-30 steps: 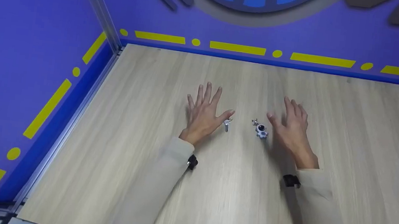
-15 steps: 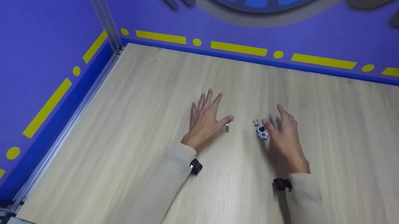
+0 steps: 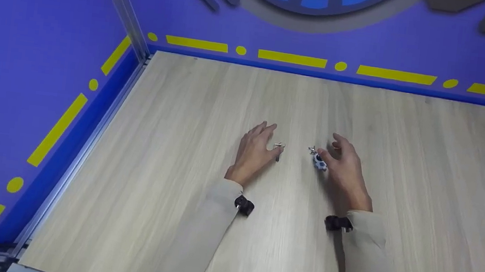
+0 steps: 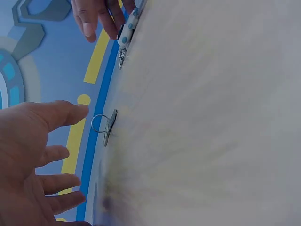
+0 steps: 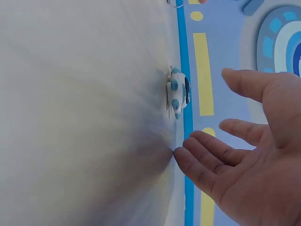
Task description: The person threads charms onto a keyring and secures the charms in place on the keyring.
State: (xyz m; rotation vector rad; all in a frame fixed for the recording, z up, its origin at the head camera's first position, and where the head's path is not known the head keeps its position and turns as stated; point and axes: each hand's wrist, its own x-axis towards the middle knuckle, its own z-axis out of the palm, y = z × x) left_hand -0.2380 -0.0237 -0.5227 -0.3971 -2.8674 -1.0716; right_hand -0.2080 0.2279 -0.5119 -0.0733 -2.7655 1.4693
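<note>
On the tabletop, a small silver key (image 4: 111,126) on a metal ring (image 4: 94,123) lies just inside my left hand (image 3: 254,152). That hand's thumb overlaps the key in the head view, while the left wrist view shows a gap between thumb and ring. To the right lies an astronaut keychain (image 3: 321,164), white and blue with a dark visor and a small metal clasp (image 3: 312,150). My right hand (image 3: 346,167) hovers close beside it, its thumb partly over the visor in the head view. The right wrist view shows those fingers loosely bent, apart from the keychain.
The pale wooden tabletop (image 3: 167,155) ends at a blue back wall (image 3: 183,15) with yellow markings. Another blue panel (image 3: 27,61) rises on the left behind a metal frame rail (image 3: 120,3). Each wrist carries a black camera (image 3: 244,205).
Both hands have moved inward and slightly nearer the body, toward the key and the keychain. The left fingers, spread before, are now closer together and more bent. The two small things stay put.
</note>
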